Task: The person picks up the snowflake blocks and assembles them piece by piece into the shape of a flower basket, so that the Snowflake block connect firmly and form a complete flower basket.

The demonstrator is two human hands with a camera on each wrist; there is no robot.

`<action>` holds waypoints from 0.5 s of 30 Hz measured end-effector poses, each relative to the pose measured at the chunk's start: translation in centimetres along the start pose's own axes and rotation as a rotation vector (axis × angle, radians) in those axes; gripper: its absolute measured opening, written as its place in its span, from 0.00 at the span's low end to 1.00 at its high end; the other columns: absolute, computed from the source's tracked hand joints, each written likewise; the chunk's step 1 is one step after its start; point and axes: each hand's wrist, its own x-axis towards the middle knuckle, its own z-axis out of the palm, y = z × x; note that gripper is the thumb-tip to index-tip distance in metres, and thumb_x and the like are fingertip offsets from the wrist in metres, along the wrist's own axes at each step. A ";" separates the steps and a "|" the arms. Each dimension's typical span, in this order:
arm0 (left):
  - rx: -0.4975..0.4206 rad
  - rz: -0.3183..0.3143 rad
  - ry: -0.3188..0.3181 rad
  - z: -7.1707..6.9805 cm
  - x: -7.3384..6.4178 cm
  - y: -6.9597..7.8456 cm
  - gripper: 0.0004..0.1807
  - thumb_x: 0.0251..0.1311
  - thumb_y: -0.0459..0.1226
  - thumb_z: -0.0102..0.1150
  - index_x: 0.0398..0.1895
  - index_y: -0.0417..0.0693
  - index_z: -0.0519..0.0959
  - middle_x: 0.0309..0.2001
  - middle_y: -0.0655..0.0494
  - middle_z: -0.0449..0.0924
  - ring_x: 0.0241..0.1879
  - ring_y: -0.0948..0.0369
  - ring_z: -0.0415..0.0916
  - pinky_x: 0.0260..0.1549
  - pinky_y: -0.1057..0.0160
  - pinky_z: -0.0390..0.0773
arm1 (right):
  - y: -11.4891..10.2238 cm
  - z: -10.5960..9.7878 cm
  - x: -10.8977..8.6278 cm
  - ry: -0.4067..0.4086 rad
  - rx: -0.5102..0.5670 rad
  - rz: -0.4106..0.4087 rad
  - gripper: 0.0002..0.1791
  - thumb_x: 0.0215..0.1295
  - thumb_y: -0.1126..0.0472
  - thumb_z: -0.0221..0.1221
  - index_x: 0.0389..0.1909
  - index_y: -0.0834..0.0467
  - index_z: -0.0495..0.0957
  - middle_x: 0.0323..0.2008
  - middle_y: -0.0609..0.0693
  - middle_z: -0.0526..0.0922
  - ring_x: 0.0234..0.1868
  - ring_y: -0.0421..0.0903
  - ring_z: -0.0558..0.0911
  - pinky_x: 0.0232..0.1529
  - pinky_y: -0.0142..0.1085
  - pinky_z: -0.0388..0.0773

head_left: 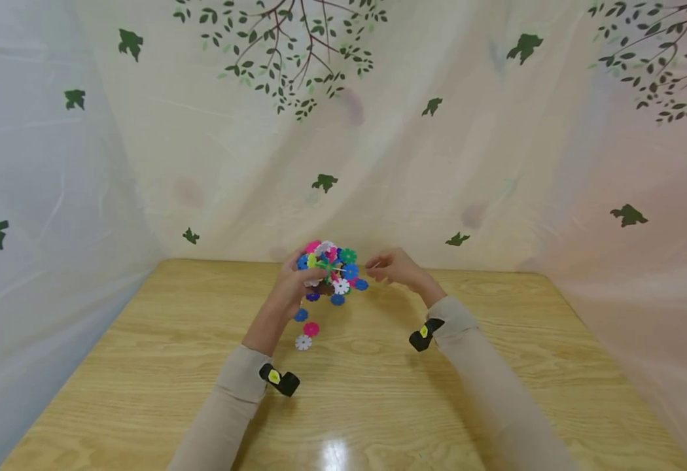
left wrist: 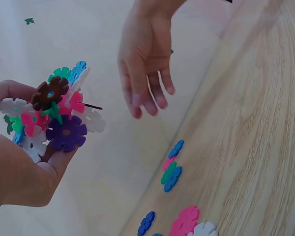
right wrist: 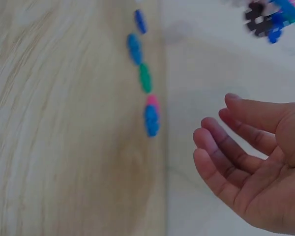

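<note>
My left hand (head_left: pixel 288 286) holds up a cluster of interlocked flower-shaped plastic discs (head_left: pixel 349 256) above the table's far part. Brown (left wrist: pixel 50 93), purple (left wrist: pixel 66 133), white, pink, green and blue discs make up the cluster in the left wrist view. A thin stick (left wrist: pixel 93 106) pokes out of its side, dark in that view. To the right of the cluster and apart from it is my right hand (head_left: pixel 401 268). Its fingers (right wrist: pixel 221 162) are loosely bent with nothing between them in the right wrist view.
Loose flower discs lie on the wooden table (head_left: pixel 379 392): a pink disc (head_left: pixel 311 329), a white disc (head_left: pixel 303 343) and several blue and green ones near the far edge. Behind the table hangs a pale curtain (head_left: pixel 249 196) with leaf prints. Both wrists wear small black cameras.
</note>
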 end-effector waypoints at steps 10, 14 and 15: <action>-0.001 0.005 -0.017 -0.2 0.2 -0.1 0.41 0.57 0.21 0.59 0.76 0.45 0.62 0.59 0.49 0.75 0.43 0.62 0.80 0.45 0.57 0.84 | 3.1 1.6 2.2 -0.027 -0.108 0.004 0.18 0.68 0.66 0.64 0.55 0.72 0.79 0.48 0.68 0.85 0.42 0.51 0.83 0.41 0.37 0.82; 0.020 -0.010 -0.020 -0.3 0.1 -0.1 0.42 0.57 0.22 0.59 0.77 0.47 0.62 0.66 0.45 0.72 0.47 0.61 0.79 0.52 0.52 0.81 | 3.8 2.2 2.7 -0.011 -0.090 -0.001 0.19 0.66 0.68 0.65 0.54 0.73 0.79 0.48 0.68 0.85 0.37 0.46 0.81 0.34 0.31 0.78; 0.023 -0.013 -0.018 -0.3 0.1 -0.1 0.42 0.57 0.22 0.60 0.77 0.48 0.61 0.68 0.44 0.70 0.48 0.60 0.78 0.53 0.52 0.80 | 3.8 2.4 2.8 -0.006 -0.093 0.000 0.19 0.66 0.68 0.65 0.54 0.73 0.80 0.49 0.68 0.85 0.38 0.45 0.81 0.35 0.30 0.78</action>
